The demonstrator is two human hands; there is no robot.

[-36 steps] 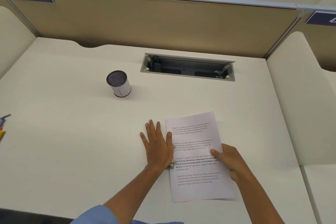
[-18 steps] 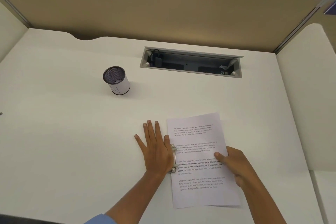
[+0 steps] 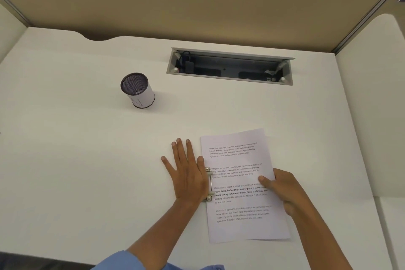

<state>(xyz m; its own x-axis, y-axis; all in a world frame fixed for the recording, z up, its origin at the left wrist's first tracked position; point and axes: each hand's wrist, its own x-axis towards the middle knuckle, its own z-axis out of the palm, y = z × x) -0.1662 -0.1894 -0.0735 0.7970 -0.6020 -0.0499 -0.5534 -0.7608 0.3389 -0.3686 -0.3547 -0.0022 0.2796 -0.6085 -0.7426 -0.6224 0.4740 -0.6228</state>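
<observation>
I have open tabletop [image 3: 76, 149] left and front of the pen cup [image 3: 140, 94]; right of it gapes the cable well [image 3: 228, 79], behind it stands the partition [image 3: 197, 11].

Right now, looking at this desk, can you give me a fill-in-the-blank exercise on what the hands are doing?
1. The left hand lies flat on a metal tool at the ____ edge of the paper.
2. The right hand grips the paper by its ____ edge.
3. The paper carries ____ blocks of printed text.
4. The cup on the desk is touched by ____ hand.
Missing words: left; right; four; neither.
</observation>
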